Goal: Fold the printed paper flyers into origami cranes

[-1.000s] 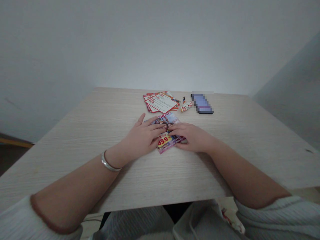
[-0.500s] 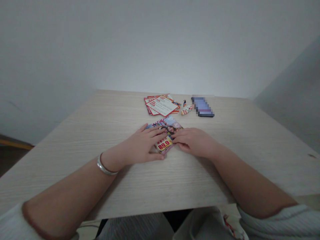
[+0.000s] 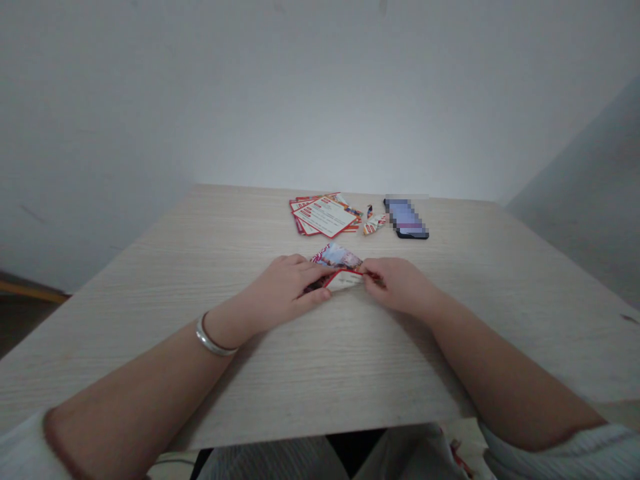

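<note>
A colourful printed leaflet (image 3: 336, 257) lies on the light wooden table (image 3: 250, 373) in front of me, its near edge folded up so the white back with a red border shows. My left hand (image 3: 285, 290) pinches that folded flap from the left, a silver bracelet on the wrist. From the right, my right hand (image 3: 397, 283) pinches the same flap. Both hands touch the leaflet and hide part of it.
Further back lie a fanned stack of red-and-white leaflets (image 3: 325, 215), a small folded paper piece (image 3: 373, 223) and a dark phone (image 3: 407, 219). A grey wall rises behind the table. The table's near edge is above my lap.
The leaflet lay flat under both hands with its "89.9" corner showing. Its near edge has been lifted and folded over, and both hands have closed onto the flap.
</note>
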Motion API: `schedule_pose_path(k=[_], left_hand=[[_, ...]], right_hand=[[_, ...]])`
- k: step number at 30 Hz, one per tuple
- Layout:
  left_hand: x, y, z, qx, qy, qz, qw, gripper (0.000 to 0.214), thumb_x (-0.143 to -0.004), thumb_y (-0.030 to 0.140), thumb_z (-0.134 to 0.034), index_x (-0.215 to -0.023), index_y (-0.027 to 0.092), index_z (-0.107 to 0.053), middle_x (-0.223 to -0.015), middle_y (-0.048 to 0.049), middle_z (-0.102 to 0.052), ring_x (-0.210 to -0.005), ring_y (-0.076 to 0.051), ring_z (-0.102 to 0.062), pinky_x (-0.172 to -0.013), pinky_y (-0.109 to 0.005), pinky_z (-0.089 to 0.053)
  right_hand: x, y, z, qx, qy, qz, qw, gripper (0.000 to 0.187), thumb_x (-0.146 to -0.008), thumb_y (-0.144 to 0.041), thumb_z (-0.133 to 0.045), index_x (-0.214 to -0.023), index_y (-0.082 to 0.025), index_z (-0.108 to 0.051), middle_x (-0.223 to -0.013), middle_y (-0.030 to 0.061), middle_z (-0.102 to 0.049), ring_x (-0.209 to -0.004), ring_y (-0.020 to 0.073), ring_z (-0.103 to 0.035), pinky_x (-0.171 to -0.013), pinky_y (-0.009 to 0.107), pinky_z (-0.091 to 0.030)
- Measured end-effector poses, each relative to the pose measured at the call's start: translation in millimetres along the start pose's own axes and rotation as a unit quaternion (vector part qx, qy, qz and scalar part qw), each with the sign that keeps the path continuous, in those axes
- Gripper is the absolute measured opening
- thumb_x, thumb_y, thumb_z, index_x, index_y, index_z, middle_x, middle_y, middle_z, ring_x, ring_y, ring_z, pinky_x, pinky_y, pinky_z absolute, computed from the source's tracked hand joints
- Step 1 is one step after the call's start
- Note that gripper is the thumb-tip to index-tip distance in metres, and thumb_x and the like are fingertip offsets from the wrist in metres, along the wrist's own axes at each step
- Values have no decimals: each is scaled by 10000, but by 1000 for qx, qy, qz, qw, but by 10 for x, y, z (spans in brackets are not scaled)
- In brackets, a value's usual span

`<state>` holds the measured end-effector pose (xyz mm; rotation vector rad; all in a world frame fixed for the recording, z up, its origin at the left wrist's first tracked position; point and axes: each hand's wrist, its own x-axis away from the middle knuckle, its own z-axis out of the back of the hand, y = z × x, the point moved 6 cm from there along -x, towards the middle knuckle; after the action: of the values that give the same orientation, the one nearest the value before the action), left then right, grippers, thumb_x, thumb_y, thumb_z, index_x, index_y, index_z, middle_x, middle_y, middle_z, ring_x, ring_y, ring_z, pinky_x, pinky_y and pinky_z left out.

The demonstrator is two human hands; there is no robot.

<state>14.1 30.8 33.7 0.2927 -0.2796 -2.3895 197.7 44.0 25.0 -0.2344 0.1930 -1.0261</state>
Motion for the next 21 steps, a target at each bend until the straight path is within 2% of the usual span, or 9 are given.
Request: schedule_pose_path(k=[2,5,7,10,13,15,18,21], left_hand=[[-8,-35,-14,-38,-11,38,998,526,-1055,563,-408,-1166,161,-728,-1057,-145,-762,-927,-298,-671,-867,-446,-500],[-9,-116,-26,-40,-5,118,992,410,-1038,441,-454,-1095,136,-722,-1003,-153,-755,-895,-299,-678,-870,-448,-509],[2,-167,-22,4,18,166,986,395,-1024,393,-461,-1198,127,-697,-1071,-159,-760,-929,-298,-695,-879,-437,-522],[20,-214,2,85,74,204,973,484,-1041,393,-422,-1419,145,-594,-1252,-158,-738,-1091,-300,-699,-972,-441,-524],[31,-256,6,126,106,226,960,554,-1053,388,-402,-1551,158,-478,-1284,-143,-735,-1131,-287,-697,-1008,-442,-529],[31,-276,0,112,113,230,960,571,-1035,353,-440,-1561,131,-470,-1329,-153,-718,-1140,-285,-691,-1022,-442,-532],[27,-257,2,16,109,207,972,542,-1030,338,-468,-1486,57,-548,-1417,-204,-658,-1255,-328,-629,-1111,-481,-484],[39,-202,-3,-76,80,187,976,510,-1063,398,-427,-1387,66,-640,-1304,-218,-698,-1213,-366,-627,-1108,-545,-466]], right_hand=[[-5,35,15,0,6,-43,999,198,-964,-236,-520,-952,-173,-708,-818,71,-747,-687,181,-590,-634,301,-323],[-10,76,29,-24,25,-87,996,164,-968,-235,-516,-911,-181,-660,-783,52,-709,-659,165,-540,-614,300,-289],[-21,103,15,-55,37,-103,992,156,-979,-240,-512,-906,-189,-640,-798,48,-706,-682,166,-553,-619,299,-298],[-46,141,-25,-105,49,-122,986,168,-1007,-277,-515,-931,-196,-641,-844,52,-721,-732,175,-593,-647,297,-340],[-80,148,-62,-117,57,-132,983,186,-1023,-302,-530,-935,-196,-656,-891,65,-732,-769,182,-612,-682,306,-380],[-108,132,-81,-97,65,-124,985,185,-1021,-290,-548,-913,-192,-661,-929,81,-733,-809,191,-621,-718,317,-404],[-150,99,-112,-62,79,-92,991,158,-1006,-247,-580,-888,-187,-667,-1002,101,-733,-919,211,-639,-822,335,-444],[-178,95,-150,-45,79,-74,993,149,-994,-227,-597,-873,-187,-674,-1069,106,-730,-1003,224,-647,-908,348,-463]])
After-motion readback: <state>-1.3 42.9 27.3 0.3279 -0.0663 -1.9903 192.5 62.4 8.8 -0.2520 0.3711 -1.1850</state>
